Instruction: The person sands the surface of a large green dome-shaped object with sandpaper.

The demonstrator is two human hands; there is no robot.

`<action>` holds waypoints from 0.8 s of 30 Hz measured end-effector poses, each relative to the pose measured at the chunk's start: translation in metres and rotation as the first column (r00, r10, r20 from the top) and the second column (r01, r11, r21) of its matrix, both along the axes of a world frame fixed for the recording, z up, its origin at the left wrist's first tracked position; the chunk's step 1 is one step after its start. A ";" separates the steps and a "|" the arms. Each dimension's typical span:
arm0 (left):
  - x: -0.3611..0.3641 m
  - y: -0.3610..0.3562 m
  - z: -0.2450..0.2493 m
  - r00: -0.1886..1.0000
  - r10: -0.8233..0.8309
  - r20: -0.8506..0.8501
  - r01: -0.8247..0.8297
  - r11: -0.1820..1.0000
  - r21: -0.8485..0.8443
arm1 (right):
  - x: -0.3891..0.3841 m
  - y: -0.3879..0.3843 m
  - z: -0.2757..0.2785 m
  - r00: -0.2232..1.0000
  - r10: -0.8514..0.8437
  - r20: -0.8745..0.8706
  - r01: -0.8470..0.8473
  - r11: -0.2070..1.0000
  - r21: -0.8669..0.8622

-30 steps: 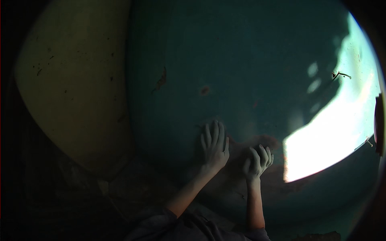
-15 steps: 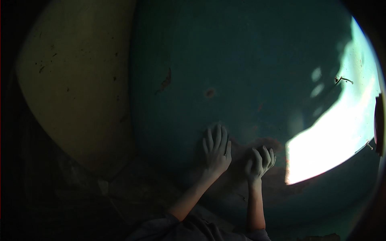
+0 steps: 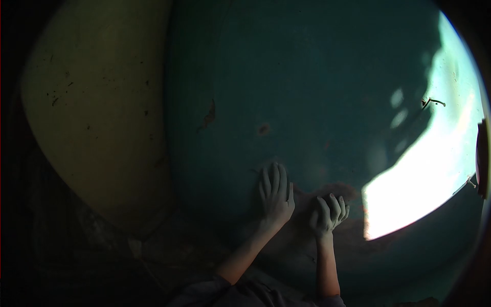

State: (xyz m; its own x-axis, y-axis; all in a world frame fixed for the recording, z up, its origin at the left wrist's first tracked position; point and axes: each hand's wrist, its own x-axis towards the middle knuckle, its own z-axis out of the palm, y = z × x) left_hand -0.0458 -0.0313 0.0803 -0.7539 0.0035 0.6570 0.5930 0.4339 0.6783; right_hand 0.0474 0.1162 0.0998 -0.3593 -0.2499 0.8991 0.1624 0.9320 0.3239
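Against the green wall [image 3: 307, 102] my left hand [image 3: 277, 197] lies with its fingers stretched upward and slightly apart. Just to its right, my right hand [image 3: 329, 214] is at the same wall, its fingers bent and partly spread, with nothing visible in them. A worn, reddish-brown patch [image 3: 340, 191] in the paint shows around and above my right hand. The palms of both hands are hidden.
A yellowish wall [image 3: 102, 102] meets the green one at a corner on the left. Bright sunlight [image 3: 414, 189] falls on the right side, near a small hooked metal piece [image 3: 433, 102]. A dark floor lies at the lower left.
My right hand has shifted slightly down and to the left, and its fingers are posed a little differently. The left hand sits slightly lower in view. The view has tilted slightly.
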 end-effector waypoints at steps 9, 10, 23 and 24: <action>0.007 -0.001 0.007 0.999 0.036 0.004 -0.035 0.988 -0.152 | 0.002 -0.001 0.000 1.000 0.019 -0.004 -0.019 0.999 -0.030; 0.012 0.004 0.000 1.000 0.015 0.008 -0.014 0.990 -0.139 | 0.002 -0.001 0.000 1.000 0.025 -0.007 -0.025 0.999 -0.035; 0.044 0.019 -0.038 0.998 -0.052 0.024 0.055 0.980 -0.192 | 0.001 -0.001 -0.003 0.997 0.071 -0.013 -0.071 0.997 -0.042; 0.046 0.020 -0.046 0.988 -0.139 0.073 0.151 0.970 -0.189 | 0.000 0.000 -0.004 0.997 0.074 -0.013 -0.075 0.996 -0.038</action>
